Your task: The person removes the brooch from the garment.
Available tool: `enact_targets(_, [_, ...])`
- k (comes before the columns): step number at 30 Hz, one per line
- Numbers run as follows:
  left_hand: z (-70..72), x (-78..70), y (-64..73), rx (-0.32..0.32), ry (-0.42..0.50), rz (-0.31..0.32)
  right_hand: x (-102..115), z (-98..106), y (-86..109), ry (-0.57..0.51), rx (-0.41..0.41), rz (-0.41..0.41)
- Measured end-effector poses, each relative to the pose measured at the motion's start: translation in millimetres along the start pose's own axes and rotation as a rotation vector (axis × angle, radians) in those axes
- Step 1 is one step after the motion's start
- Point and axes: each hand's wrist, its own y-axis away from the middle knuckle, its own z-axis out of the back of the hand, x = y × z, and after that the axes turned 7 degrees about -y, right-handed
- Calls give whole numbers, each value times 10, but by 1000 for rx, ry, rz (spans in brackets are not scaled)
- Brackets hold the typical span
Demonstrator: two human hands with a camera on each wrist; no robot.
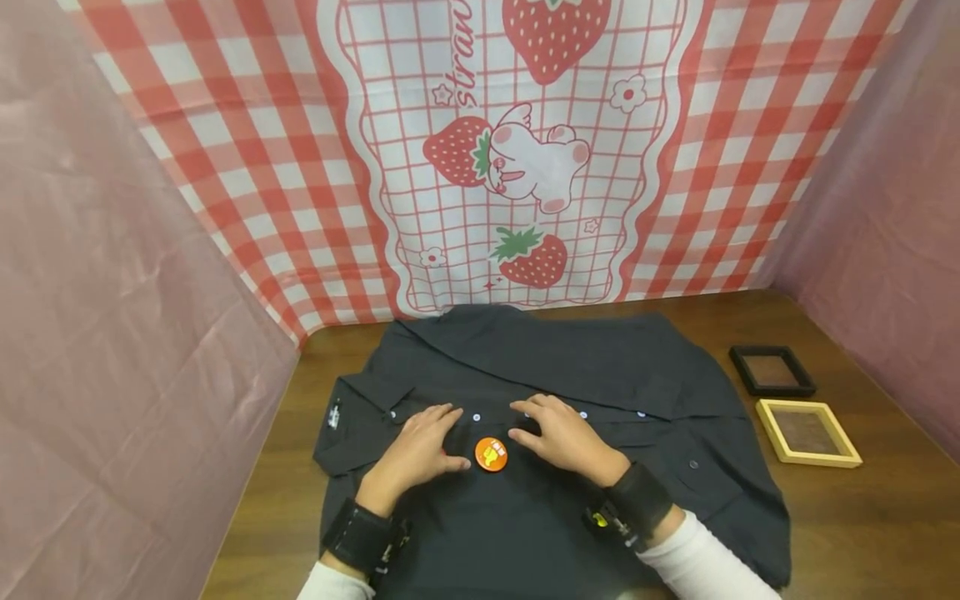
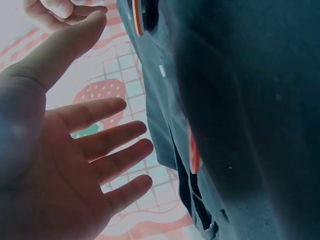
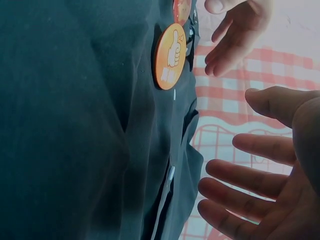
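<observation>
A dark button-up shirt lies spread on the wooden table, its small white buttons showing. On it sits a round orange badge with a thumbs-up picture, between the two hands. To the badge's left, my left hand hovers over the shirt with fingers spread and nothing in it. My right hand is held likewise on the other side, also without anything in its fingers. A second, red badge lies on the shirt near the left hand; in the head view that hand mostly hides it.
At the table's right side are a black square frame and, nearer, a pale yellow one. A red-and-white checked strawberry cloth hangs behind the table. Pink curtains close off both sides.
</observation>
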Motion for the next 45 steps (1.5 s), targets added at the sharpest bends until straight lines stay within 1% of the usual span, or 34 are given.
enact_targets(5, [-2, 7, -27, -9, -20, -5, -12, -13, -32, 4, 10, 12])
enact_targets(9, [-9, -7, -40, 1, -28, -11, -22, -45, -29, 11, 12, 9])
enact_targets(12, [-11, -27, -43, 7, -29, -3, -6, -67, -29, 12, 13, 9])
enact_targets(15, [-12, -42, -35, 6, -35, 15, 30, -90, -45, 9, 31, 26])
enact_targets(17, [-14, -50, -26, 8, -44, 15, 55, -104, -56, 9, 42, 33])
enact_targets(24, [-25, -68, -15, -5, -57, -37, 96, -104, -65, 7, 12, -15])
enact_targets(28, [-21, -81, -37, -2, -51, -51, 89, -81, -85, 20, 18, 15])
enact_targets(32, [-23, -83, -54, 0, -58, -36, 83, -63, -122, 25, 24, 51])
enact_targets(37, [-65, -73, -45, -18, -80, -12, 70, -55, -130, -2, 24, 35])
enact_targets(42, [-125, -83, -45, 12, -76, -31, 63, -80, -96, 4, 49, 45])
enact_targets(45, [-128, -96, -48, 31, -69, -31, 72, -93, -98, 8, 54, 50])
